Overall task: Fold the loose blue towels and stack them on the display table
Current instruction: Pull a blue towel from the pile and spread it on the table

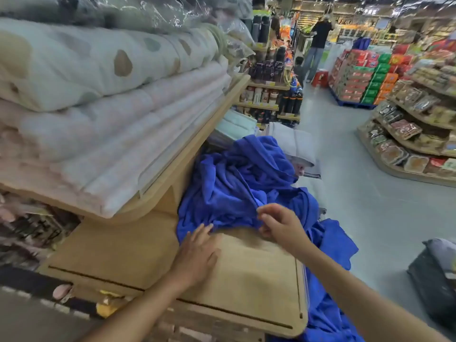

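Head view. My left hand (197, 253) lies flat, palm down, on the bare wooden top of the display table (246, 275). Its fingers are straight and released, and the fingertips reach the near edge of the blue towels (234, 183). My right hand (278, 225) is curled, with thumb and fingers pinching a fold of the blue fabric at the front of the heap. The towels lie loose and crumpled at the far end of the table top, beneath the overhanging upper shelf (217, 114). Part of the fabric hangs over the table's right edge toward the floor. Folded quilts (98, 99) are stacked on the upper shelf. Grey folded bedding (296, 144) sits just behind the heap. A dark bag (436, 280) lies on the floor at right, well apart. Packaged-food shelves (419, 134) stand across the aisle.
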A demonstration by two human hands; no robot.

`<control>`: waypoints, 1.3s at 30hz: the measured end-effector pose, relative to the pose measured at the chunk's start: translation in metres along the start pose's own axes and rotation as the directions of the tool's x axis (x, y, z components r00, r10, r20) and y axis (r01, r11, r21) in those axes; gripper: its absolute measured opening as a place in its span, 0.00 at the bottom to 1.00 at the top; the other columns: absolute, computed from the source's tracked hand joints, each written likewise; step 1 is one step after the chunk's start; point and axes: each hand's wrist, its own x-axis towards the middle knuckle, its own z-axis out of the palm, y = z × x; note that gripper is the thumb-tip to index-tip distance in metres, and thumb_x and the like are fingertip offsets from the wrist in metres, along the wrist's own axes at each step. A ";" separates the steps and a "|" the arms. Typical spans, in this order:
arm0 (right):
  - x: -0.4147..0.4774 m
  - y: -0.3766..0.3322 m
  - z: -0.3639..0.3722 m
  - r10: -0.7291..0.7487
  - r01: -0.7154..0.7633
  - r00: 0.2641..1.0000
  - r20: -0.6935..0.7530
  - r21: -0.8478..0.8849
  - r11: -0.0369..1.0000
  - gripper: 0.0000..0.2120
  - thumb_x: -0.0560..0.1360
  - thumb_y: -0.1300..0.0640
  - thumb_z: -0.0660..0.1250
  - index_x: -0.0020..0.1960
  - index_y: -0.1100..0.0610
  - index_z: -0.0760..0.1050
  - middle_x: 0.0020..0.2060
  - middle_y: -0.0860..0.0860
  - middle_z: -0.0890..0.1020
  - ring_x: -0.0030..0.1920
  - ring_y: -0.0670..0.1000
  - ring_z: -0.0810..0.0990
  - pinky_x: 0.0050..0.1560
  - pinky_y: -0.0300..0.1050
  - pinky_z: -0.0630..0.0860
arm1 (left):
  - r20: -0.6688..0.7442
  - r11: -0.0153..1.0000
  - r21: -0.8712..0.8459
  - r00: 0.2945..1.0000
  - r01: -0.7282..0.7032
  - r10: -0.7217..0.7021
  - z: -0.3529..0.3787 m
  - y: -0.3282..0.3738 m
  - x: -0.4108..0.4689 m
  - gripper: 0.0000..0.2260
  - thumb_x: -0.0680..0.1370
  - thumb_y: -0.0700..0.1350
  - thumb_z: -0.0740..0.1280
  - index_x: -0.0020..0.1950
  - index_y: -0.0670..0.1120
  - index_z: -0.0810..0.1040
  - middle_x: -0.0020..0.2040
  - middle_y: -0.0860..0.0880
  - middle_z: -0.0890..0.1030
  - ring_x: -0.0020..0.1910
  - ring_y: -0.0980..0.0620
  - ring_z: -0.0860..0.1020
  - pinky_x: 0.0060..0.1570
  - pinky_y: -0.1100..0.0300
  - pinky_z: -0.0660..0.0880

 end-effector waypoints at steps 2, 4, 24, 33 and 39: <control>0.039 -0.013 -0.014 -0.082 0.067 0.992 -0.099 -0.148 0.987 0.13 0.80 0.61 0.66 0.48 0.43 0.81 0.44 0.46 0.85 0.39 0.52 0.85 0.40 0.45 0.82 | -0.010 0.991 0.103 0.997 0.080 -0.080 0.005 -0.004 0.008 0.24 0.84 0.57 0.52 0.81 0.58 0.60 0.83 0.50 0.54 0.82 0.49 0.51 0.79 0.45 0.50; 0.083 -0.032 -0.030 -0.133 0.084 0.972 -0.194 -0.243 0.966 0.12 0.78 0.61 0.67 0.50 0.43 0.79 0.46 0.44 0.84 0.41 0.48 0.83 0.44 0.45 0.80 | -0.018 0.980 0.143 0.990 0.139 -0.138 0.012 -0.008 0.008 0.25 0.83 0.57 0.49 0.81 0.58 0.60 0.83 0.51 0.56 0.82 0.49 0.52 0.79 0.46 0.50; 0.198 -0.222 -0.109 -0.492 0.257 0.812 -0.313 -0.566 0.784 0.13 0.83 0.51 0.57 0.57 0.57 0.76 0.43 0.52 0.78 0.39 0.46 0.74 0.40 0.46 0.70 | -0.068 0.987 0.063 0.987 0.149 -0.145 0.031 -0.019 -0.003 0.24 0.80 0.60 0.52 0.78 0.63 0.61 0.82 0.58 0.54 0.81 0.56 0.47 0.77 0.56 0.36; 0.042 -0.255 -0.049 -0.674 0.674 0.734 0.086 -0.214 0.707 0.07 0.81 0.55 0.61 0.46 0.56 0.75 0.36 0.48 0.73 0.39 0.45 0.70 0.41 0.42 0.67 | -0.395 0.863 -0.486 0.915 -0.136 -0.078 0.011 -0.027 -0.016 0.13 0.75 0.49 0.60 0.50 0.52 0.85 0.60 0.53 0.82 0.64 0.52 0.77 0.66 0.58 0.71; -0.054 -0.066 0.020 0.260 0.409 0.684 0.681 -0.654 0.636 0.10 0.75 0.47 0.70 0.57 0.42 0.80 0.54 0.40 0.80 0.55 0.43 0.78 0.59 0.42 0.75 | 0.372 -0.212 -0.928 0.751 0.306 -0.546 -0.031 -0.015 0.020 0.19 0.85 0.44 0.55 0.56 0.30 0.78 0.47 0.29 0.82 0.47 0.29 0.79 0.46 0.42 0.79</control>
